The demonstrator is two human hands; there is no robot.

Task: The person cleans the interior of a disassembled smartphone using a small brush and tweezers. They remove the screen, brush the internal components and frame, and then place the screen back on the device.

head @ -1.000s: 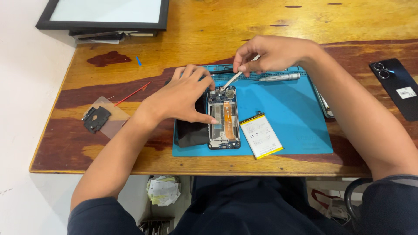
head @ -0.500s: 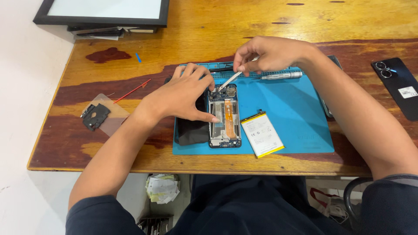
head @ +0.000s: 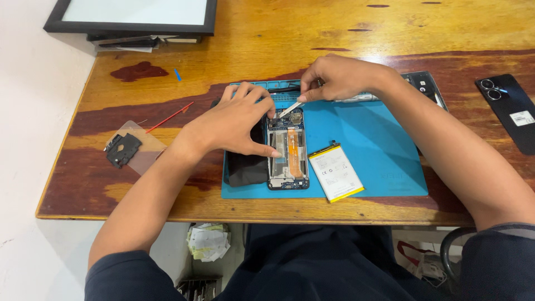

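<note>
Two phones [head: 287,150] [head: 510,108], one battery [head: 335,171], perhaps two frames [head: 134,15] [head: 426,85]

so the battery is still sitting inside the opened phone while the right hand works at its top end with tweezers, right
Not quite. The head view shows the battery lying out on the blue mat, right of the opened phone, not inside it. The rest holds: the right hand has tweezers at the phone's top end.

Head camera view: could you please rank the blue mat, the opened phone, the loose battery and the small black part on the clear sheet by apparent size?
1. blue mat
2. opened phone
3. loose battery
4. small black part
</note>
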